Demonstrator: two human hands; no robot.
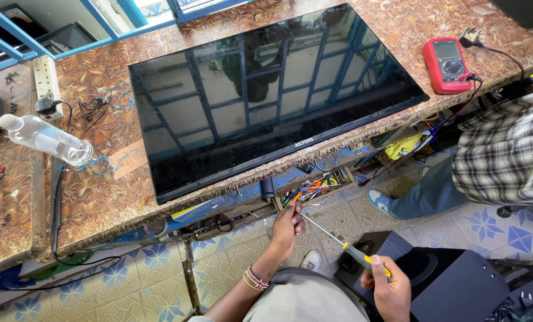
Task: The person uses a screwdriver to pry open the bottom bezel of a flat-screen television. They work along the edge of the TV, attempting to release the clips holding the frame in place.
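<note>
Yellow and black, the screwdriver (344, 245) is lying across both hands below the bench. The right hand (389, 287) is gripping its handle. The left hand (287, 226) is pinching the thin metal tip. It looks stiff, light, best held by the handle.

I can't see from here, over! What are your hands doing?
Right hand shut on screwdriver. Left hand at its tip, reaching into the tool drawer. TV flat on bench above. Another person's leg nearby.
</note>
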